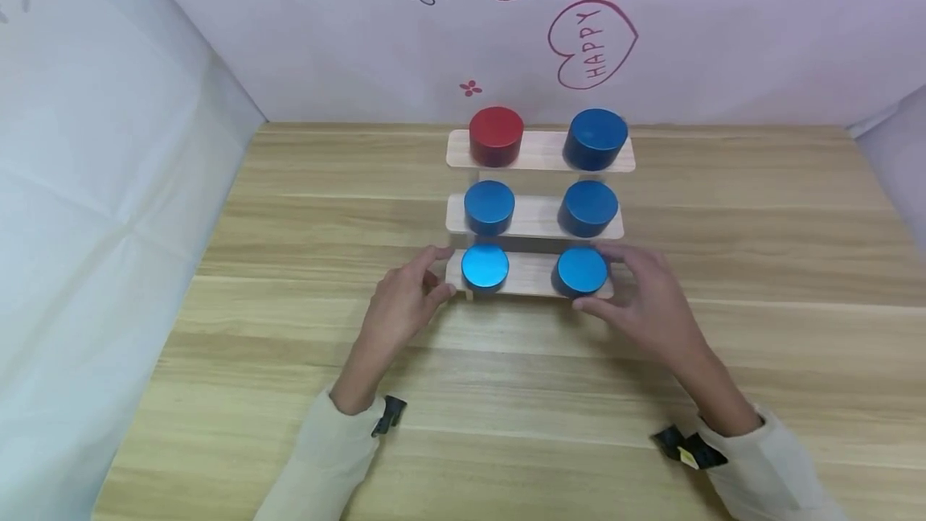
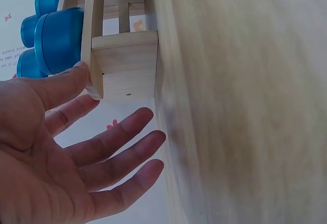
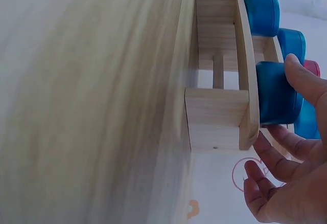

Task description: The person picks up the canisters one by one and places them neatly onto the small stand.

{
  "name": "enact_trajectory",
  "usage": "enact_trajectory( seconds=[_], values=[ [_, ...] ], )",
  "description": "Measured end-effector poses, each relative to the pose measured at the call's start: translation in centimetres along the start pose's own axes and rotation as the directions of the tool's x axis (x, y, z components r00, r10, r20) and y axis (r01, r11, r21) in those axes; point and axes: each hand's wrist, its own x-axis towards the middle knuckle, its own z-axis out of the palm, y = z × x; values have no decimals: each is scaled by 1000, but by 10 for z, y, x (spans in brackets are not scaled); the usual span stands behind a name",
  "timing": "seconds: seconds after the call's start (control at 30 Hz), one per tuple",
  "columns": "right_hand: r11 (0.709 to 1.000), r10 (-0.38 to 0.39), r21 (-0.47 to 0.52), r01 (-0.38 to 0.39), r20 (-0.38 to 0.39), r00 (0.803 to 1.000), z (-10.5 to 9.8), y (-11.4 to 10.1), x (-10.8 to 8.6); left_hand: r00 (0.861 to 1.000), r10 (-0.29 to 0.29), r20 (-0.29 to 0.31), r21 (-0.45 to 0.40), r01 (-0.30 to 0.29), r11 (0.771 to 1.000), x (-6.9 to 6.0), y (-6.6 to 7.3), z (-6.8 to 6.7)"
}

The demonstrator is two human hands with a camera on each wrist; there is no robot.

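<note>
A three-step wooden rack [image 1: 534, 273] stands on the table and bears several round lidded tins. On its lowest step are a light blue tin [image 1: 485, 265] at the left and a blue tin [image 1: 581, 270] at the right. My left hand [image 1: 405, 296] pinches the left end of that step between thumb and index finger, its other fingers spread in the left wrist view. My right hand [image 1: 651, 304] grips the right blue tin, thumb [image 3: 301, 78] in front and index finger behind; its remaining fingers curl beside the rack's end.
The middle step holds two blue tins, left [image 1: 489, 207] and right [image 1: 589, 208]. Up on the top step sit a red tin [image 1: 496, 136] and a dark blue tin [image 1: 596, 139]. Behind the wooden table [image 1: 325, 183] hangs a printed white cloth [image 1: 347, 55].
</note>
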Motion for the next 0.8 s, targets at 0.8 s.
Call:
enact_trajectory(
  seconds=[0.8],
  values=[
    [997, -79, -37, 75, -153, 985, -45, 27, -15, 998, 26, 62, 136, -34, 990, -20, 11, -33]
  ],
)
